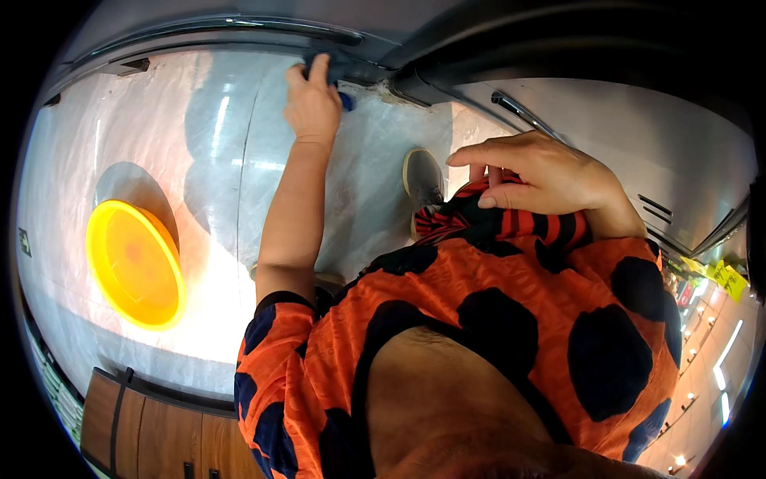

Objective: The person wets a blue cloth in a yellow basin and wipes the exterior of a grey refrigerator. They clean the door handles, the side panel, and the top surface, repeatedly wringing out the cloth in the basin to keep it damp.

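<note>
My left hand [314, 105] reaches down to the base of a grey panel and presses on a dark blue cloth [347, 102]. The cloth is blurred and mostly hidden beneath the fingers. Bent at the fingers, my right hand [532, 170] hovers over my red-and-black striped trousers [520, 224], and nothing shows in its grasp. To the left, a yellow plastic basin [136, 263] stands on the shiny grey floor [239, 138]; whether it holds water I cannot tell.
A grey panel with a long dark handle [293, 27] runs along the top. A second grey panel [604, 120] stands at the right, beside a dark corner post [413, 87]. My grey shoe [423, 176] is between my hands. A wooden cabinet [167, 428] is at lower left.
</note>
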{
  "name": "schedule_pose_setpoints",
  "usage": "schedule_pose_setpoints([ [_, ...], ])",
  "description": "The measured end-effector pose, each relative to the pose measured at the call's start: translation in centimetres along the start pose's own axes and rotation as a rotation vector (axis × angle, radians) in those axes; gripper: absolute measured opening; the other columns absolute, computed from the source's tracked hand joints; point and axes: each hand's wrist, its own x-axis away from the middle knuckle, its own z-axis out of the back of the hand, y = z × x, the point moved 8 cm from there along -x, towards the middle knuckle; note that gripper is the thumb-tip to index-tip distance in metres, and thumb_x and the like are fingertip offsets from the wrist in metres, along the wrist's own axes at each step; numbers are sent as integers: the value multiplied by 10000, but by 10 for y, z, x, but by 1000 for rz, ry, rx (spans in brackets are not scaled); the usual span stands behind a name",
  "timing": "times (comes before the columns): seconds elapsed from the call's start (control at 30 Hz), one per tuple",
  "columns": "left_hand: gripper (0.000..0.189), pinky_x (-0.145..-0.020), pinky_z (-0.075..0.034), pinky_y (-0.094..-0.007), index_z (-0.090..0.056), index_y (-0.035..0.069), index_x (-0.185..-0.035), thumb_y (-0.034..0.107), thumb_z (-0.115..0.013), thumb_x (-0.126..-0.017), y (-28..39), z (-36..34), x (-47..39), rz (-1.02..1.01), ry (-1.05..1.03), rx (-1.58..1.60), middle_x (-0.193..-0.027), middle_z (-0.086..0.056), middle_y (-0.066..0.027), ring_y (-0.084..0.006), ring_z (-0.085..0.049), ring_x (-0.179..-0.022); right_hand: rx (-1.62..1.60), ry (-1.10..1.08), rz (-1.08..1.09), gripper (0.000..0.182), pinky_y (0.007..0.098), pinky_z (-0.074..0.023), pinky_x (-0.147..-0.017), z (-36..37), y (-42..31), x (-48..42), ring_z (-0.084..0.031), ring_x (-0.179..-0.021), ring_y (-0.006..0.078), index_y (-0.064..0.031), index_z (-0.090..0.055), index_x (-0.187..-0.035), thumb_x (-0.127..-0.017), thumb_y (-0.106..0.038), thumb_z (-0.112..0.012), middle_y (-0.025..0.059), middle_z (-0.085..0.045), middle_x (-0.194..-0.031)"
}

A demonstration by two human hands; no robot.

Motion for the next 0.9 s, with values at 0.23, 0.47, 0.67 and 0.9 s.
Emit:
schedule_pose_setpoints([
  [0.23, 490, -705, -512, -437, -554, 206, -1208, 122, -652, -736, 39, -29, 28, -101, -66, 75, -1139, -494, -146, -334, -599, -891, 8, -25, 47, 426, 340, -492, -673, -1, -4, -3, -639, -763, 235, -112, -514, -1242, -852, -243, -623, 101, -630, -905],
  [0.47, 454, -691, -511, -439, -558, 197, -1210, 110, -596, -766, 23, -14, 17, -116, -26, -24, -1146, -496, -132, -341, -587, -892, -3, -8, 24, 418, 337, -491, -671, -2, 1, 1, -636, -758, 234, -110, -521, -1240, -856, -244, -619, 102, -632, -910],
  [0.67, 455, -581, -528, -407, -549, 155, -1213, 123, -614, -764, 41, -24, 29, -233, 30, -23, -1053, -487, -116, -296, -603, -754, 12, 1, 47, 417, 337, -490, -664, -1, -2, -1, -632, -744, 229, -109, -526, -1236, -851, -235, -621, 100, -631, -895],
  [0.9, 489, -612, -534, -403, -552, 179, -1210, 120, -656, -736, 40, -22, 26, -270, -16, -37, -1064, -499, -115, -300, -608, -794, 23, -8, 46, 415, 342, -487, -658, -4, -2, -1, -627, -737, 235, -111, -529, -1233, -850, -245, -619, 99, -631, -896],
])
